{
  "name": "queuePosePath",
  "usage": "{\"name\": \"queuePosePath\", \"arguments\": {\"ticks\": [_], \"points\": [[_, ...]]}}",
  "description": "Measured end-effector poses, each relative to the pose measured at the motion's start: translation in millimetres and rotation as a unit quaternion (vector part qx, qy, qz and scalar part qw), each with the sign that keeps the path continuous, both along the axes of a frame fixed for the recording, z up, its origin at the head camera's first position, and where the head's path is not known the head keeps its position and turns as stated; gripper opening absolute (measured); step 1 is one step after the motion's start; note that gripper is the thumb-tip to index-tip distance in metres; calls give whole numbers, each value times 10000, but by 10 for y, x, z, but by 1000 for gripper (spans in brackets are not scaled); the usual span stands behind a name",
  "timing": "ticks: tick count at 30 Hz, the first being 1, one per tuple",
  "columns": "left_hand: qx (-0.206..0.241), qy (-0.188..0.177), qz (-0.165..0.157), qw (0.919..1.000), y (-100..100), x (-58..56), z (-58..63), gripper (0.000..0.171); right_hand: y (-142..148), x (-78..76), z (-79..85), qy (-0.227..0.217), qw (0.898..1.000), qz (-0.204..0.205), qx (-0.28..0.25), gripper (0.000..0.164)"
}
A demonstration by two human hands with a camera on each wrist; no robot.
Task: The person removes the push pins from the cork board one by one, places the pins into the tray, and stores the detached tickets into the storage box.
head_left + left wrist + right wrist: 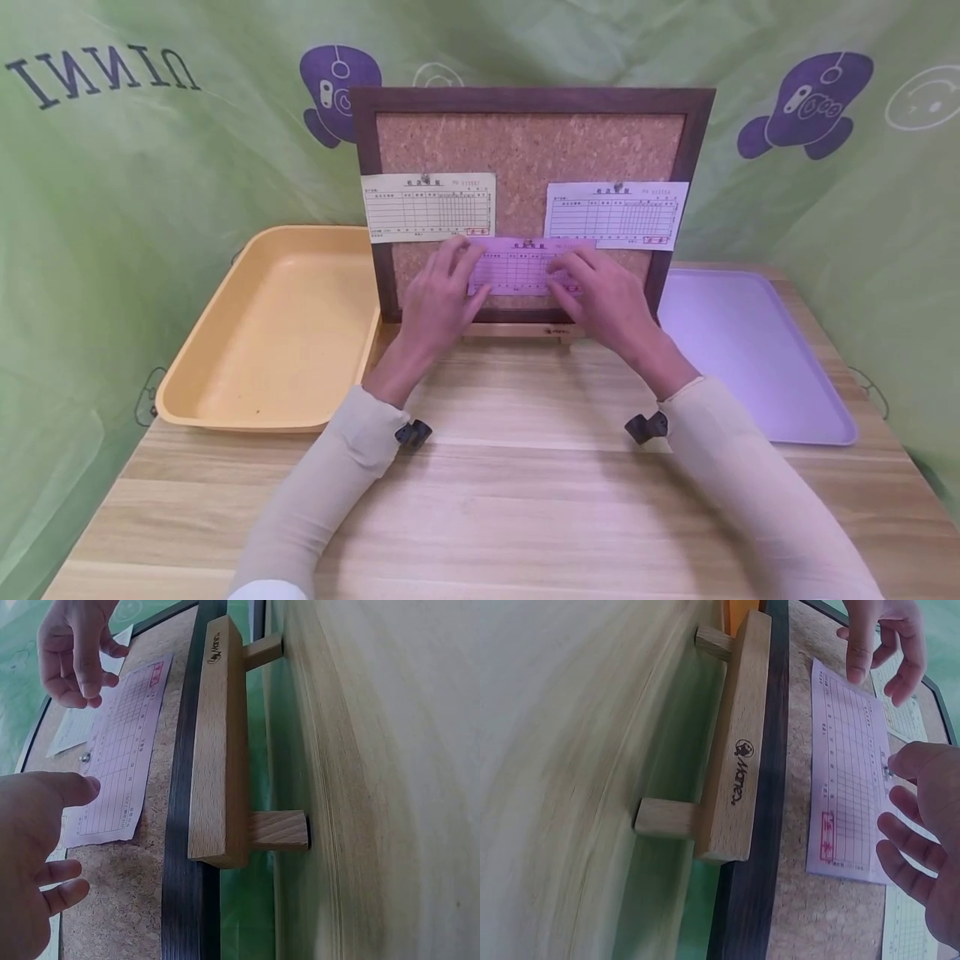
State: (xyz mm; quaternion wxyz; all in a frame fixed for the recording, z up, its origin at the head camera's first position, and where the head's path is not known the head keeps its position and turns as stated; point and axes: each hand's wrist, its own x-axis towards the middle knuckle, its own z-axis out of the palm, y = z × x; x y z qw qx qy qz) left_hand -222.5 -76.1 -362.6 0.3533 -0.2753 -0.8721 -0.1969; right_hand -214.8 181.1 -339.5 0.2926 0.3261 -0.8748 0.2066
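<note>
A pink receipt slip hangs low on a framed cork board, fixed by a metal pushpin at its top edge. My left hand hovers at the slip's left end, its thumb extended over the paper in the left wrist view. At the right end is my right hand, fingers loosely bent and holding nothing. Whether any fingertip touches the paper is hard to tell. Above left, a pale yellow slip is pinned; above right, a white slip is pinned too.
The board leans on a small wooden easel on a wood-grain table. A deep orange tray stands at left, and a shallow purple tray lies at right. A green printed curtain hangs behind.
</note>
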Motion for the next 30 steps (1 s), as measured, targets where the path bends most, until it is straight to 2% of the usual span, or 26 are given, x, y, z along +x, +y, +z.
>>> {"name": "queuePosePath", "arguments": {"ticks": [15,30], "points": [[-172,-291,90,9994,56,-41,21,64,-126,-117,69,-29,9997,-195,-115,21],[-46,-273,211,9994,104,-111,32,55,-175,-165,86,-314,9975,-571,-262,19]]}}
